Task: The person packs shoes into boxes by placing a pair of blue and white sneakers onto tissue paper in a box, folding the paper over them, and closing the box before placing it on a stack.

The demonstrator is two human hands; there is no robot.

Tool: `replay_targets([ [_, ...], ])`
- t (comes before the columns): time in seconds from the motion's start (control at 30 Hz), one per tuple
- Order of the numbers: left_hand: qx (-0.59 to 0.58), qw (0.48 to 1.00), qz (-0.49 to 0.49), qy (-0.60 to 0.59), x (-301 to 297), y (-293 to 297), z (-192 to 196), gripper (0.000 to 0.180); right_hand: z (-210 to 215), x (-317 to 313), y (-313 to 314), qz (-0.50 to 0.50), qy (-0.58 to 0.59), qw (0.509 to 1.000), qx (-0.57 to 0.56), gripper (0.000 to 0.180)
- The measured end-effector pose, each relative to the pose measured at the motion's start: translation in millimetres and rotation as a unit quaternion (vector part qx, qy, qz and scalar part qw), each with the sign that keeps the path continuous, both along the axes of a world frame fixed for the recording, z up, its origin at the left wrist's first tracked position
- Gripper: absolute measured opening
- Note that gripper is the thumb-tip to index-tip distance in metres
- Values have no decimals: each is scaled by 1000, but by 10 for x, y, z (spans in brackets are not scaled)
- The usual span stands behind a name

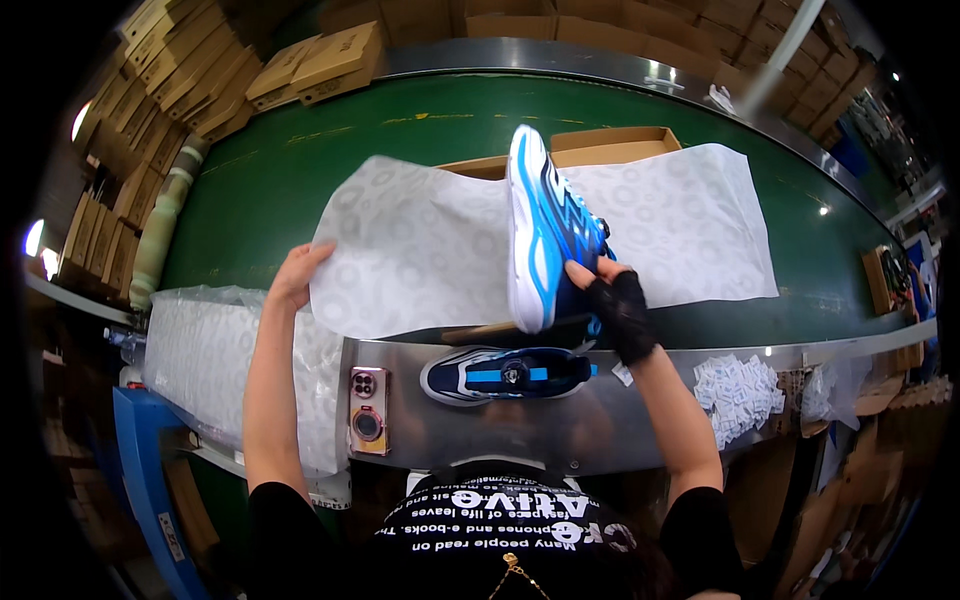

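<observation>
A sheet of white patterned tissue paper (420, 245) spreads across an open cardboard shoebox (615, 145), hiding most of it. My left hand (300, 272) pinches the paper's left edge between thumb and fingers. In my right hand (618, 305), which wears a black fingerless glove, a blue and white sneaker (545, 235) is held over the paper, toe pointing away and white sole turned left. Its matching sneaker (508, 376) lies on the metal ledge (540, 435) in front of me, toe to the left.
A phone (370, 410) and a stack of tissue sheets in plastic (235, 370) are at the left. Small white packets (738, 398) are heaped at the right. Beyond the ledge runs a green conveyor belt (460, 115), with closed shoeboxes (330, 65) at its far left.
</observation>
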State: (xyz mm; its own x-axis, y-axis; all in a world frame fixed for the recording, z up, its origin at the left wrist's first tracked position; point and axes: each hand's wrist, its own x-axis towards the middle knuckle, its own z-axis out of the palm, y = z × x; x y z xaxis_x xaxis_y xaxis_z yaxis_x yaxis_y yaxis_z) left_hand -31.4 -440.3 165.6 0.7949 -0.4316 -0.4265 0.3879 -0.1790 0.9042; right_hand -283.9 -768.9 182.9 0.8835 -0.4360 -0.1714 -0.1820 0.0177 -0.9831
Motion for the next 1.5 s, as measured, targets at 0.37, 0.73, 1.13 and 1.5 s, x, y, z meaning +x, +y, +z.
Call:
replay_targets([
  [0.37,-168,962,-216,-18,-549,-1205,255,42,-1449,932,598,165,-113,976,86,38],
  [0.73,473,615,-329,-539,-681,-1638,-1001,56,-616,-297,-179,24,-1,864,-502,30],
  [1.13,93,811,-280,-505,-1782,-868,-613,60,-1438,-1101,58,75,140,976,146,45],
  [1.5,1,977,-136,-164,-1484,-540,90,53,-334,-343,372,217,-19,964,152,41],
])
